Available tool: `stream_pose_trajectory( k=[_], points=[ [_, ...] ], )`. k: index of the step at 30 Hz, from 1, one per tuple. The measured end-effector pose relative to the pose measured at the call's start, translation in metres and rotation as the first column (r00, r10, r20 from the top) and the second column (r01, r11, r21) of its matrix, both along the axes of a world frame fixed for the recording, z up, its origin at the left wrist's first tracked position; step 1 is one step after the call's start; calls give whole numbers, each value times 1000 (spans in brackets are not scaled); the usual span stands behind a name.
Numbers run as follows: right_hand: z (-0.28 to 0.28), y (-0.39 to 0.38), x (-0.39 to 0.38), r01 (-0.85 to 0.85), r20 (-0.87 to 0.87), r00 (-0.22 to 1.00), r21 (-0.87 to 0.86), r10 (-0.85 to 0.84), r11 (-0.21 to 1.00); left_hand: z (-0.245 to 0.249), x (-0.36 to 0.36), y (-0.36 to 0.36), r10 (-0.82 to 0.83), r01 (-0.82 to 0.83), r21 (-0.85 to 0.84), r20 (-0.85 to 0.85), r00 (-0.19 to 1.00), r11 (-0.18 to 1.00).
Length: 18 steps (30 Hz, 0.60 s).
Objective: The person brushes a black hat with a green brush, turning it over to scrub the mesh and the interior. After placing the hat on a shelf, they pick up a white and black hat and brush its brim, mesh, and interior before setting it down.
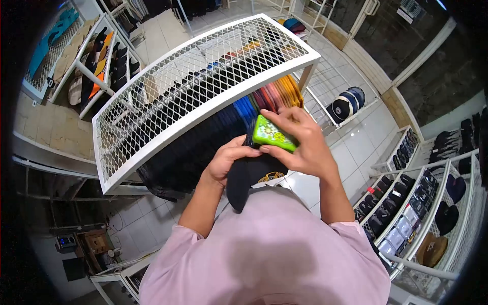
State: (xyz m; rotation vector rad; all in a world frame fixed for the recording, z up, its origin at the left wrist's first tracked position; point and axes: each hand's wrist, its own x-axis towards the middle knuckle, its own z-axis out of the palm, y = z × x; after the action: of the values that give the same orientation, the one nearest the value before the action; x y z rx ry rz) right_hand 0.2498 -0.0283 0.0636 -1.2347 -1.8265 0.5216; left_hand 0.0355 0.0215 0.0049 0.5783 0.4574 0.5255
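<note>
A black cap (240, 180) is held in front of my chest, its brim hanging down toward my shirt. My left hand (230, 156) grips it from the left, thumb on top and fingers curled round the fabric. A yellow-orange emblem (271, 177) shows low on its right part. Over the cap, my right hand (303, 142) holds a bright green block with a flower pattern (273, 133), fingers on its upper edge and thumb below. The block's underside, turned toward the cap, is hidden, and its left end is close to my left thumb.
Just ahead stands a white mesh-topped rack (203, 96) with dark and coloured clothes (264, 101) hanging beneath. Shelves of caps and small packaged goods (401, 223) line the right. More caps (346, 105) sit on a low rack ahead right, and a display shelf (96, 66) stands left.
</note>
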Motion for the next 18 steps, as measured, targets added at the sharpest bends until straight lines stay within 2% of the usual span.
stream_pose_trajectory(
  k=[2, 3, 4, 8, 9, 11, 13, 14, 16, 18],
  points=[
    [-2, 3, -5, 34, 222, 972, 181, -74, 983, -2, 3, -2, 18, -16, 27, -55, 998, 999],
    [0, 4, -7, 12, 134, 991, 61, -20, 998, -2, 4, -3, 9, -8, 37, -28, 1000, 999],
    [-3, 8, -4, 14, 134, 991, 64, -22, 998, 0, 5, -3, -2, 2, 51, -3, 1000, 999],
    [-30, 16, 28, -2, -44, 999, 30, 3, 1000, 4, -4, -1, 27, -26, 58, -14, 1000, 998],
    [-41, 14, 37, 20, -48, 999, 12, -19, 1000, 7, -4, -2, 85, -84, 56, -11, 996, 995],
    [-34, 14, 34, 40, -50, 998, -8, -41, 999, 9, -3, -2, 90, -89, 51, -7, 996, 995],
    [-21, 9, 16, -52, -75, 995, 88, 59, 995, 6, -1, -5, 78, -78, 20, -12, 997, 997],
    [-10, 10, -5, -69, 108, 993, 185, 49, 980, 4, 0, -9, 53, -51, 43, -41, 998, 998],
    [-19, 15, 6, -38, -67, 997, 131, 47, 991, 8, 0, -2, 25, -13, 139, -84, 996, 990],
    [-44, 11, 30, -30, -230, 973, -4, 29, 1000, 15, -4, -4, 59, -53, 117, -48, 997, 992]
  ],
)
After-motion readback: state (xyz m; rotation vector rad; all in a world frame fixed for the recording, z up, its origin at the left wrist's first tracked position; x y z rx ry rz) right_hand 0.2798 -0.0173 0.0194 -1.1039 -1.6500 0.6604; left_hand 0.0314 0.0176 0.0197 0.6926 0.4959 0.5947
